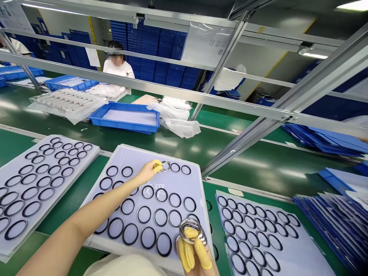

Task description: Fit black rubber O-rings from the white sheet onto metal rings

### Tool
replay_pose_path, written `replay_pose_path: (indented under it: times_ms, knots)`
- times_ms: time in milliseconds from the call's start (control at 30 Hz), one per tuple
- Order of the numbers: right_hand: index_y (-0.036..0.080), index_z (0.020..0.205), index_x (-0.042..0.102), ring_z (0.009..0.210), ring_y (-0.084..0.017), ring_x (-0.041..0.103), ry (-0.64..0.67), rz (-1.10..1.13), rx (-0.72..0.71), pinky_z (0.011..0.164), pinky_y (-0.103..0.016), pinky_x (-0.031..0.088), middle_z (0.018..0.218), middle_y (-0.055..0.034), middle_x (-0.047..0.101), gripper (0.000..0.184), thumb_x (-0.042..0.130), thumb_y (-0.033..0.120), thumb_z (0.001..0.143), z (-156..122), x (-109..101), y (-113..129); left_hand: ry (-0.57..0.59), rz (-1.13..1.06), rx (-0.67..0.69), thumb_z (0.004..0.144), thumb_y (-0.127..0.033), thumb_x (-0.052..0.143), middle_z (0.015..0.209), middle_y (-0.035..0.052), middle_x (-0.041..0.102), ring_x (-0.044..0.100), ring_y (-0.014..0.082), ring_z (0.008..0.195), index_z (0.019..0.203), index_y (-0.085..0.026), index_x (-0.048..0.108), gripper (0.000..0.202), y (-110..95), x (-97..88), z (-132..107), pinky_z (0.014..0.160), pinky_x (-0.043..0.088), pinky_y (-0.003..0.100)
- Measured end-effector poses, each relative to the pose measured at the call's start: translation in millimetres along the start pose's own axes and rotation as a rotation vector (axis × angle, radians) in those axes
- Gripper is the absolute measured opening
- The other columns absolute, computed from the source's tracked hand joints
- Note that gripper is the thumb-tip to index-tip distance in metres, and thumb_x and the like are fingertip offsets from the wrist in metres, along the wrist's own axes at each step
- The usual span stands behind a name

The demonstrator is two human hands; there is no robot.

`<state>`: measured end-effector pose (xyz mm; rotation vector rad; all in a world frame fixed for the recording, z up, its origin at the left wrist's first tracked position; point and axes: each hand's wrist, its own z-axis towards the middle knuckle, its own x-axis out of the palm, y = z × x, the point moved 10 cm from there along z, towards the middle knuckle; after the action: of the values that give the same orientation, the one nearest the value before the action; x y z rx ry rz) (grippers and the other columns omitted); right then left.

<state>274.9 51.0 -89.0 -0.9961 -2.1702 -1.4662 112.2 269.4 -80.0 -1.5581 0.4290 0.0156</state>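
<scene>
My left hand (149, 170) reaches across the middle white tray (195, 180) and pinches a single silvery ring (166, 166) at the tray's far row, with yellow finger cots on the fingertips. My right hand (194, 251), also in yellow finger cots, is low at the tray's near edge and grips a stack of metal rings (190, 229). The tray holds several black rings (143, 214) set in rows of round pockets.
A similar tray of black rings (37, 176) lies to the left and another (258, 234) to the right. Blue trays (126, 117), plastic bags (178, 119) and a seated person (117, 65) are across the green bench. A slanted metal frame bar (258, 130) crosses overhead.
</scene>
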Motion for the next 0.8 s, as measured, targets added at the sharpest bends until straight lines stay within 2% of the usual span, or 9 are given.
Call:
replay_pose_path:
  times_ms: [67,133,200,267,433,800]
  knots:
    - [0.028,0.084,0.071,0.060,-0.015,0.057,0.017,-0.018,-0.008,0.053,-0.028,0.041,0.069,-0.0002,0.067,0.024,0.079,0.045,0.069,3,8,3,0.054,-0.140,0.013,0.091,-0.035,0.051,0.077,0.0032,0.062,0.059,0.0132,0.067,0.108,-0.014,0.054,0.028,-22,8.3,-23,0.067,0.049,0.029]
    - [0.026,0.088,0.070,0.052,-0.012,0.048,0.058,-0.055,-0.005,0.052,-0.027,0.039,0.057,0.0029,0.058,0.025,0.075,0.046,0.074,4,20,4,0.133,-0.298,0.019,0.086,-0.045,0.057,0.070,0.0002,0.059,0.056,0.0108,0.058,0.109,-0.015,0.053,0.038,-45,17.4,-48,0.057,0.045,0.024]
    - [0.024,0.091,0.070,0.047,-0.012,0.043,0.102,-0.083,0.009,0.050,-0.026,0.036,0.050,0.0043,0.053,0.026,0.071,0.047,0.078,4,32,3,0.253,-0.587,-0.032,0.078,-0.046,0.068,0.066,-0.0017,0.057,0.053,0.0090,0.053,0.103,-0.016,0.054,0.042,-63,30.1,-71,0.052,0.040,0.021]
    - [0.023,0.090,0.070,0.046,-0.012,0.043,0.142,-0.093,0.025,0.048,-0.026,0.033,0.050,0.0033,0.054,0.028,0.070,0.048,0.078,1,41,2,0.335,-0.762,-0.092,0.073,-0.043,0.075,0.065,-0.0030,0.057,0.051,0.0075,0.051,0.099,-0.016,0.055,0.042,-74,39.5,-88,0.050,0.037,0.020]
    - [0.021,0.074,0.070,0.050,-0.013,0.046,0.162,-0.050,0.032,0.052,-0.027,0.036,0.052,0.0014,0.058,0.026,0.077,0.046,0.071,-9,51,8,0.396,-0.789,-0.131,0.073,-0.040,0.076,0.063,-0.0037,0.057,0.051,0.0062,0.049,0.099,-0.015,0.056,0.041,-85,47.4,-106,0.049,0.036,0.018]
    - [0.023,0.083,0.073,0.046,-0.013,0.044,0.201,-0.079,0.016,0.050,-0.028,0.036,0.051,0.0010,0.059,0.029,0.076,0.049,0.071,-19,54,17,0.469,-0.772,-0.109,0.074,-0.038,0.076,0.069,-0.0038,0.055,0.054,0.0054,0.051,0.103,-0.017,0.057,0.040,-97,57.6,-120,0.049,0.040,0.017]
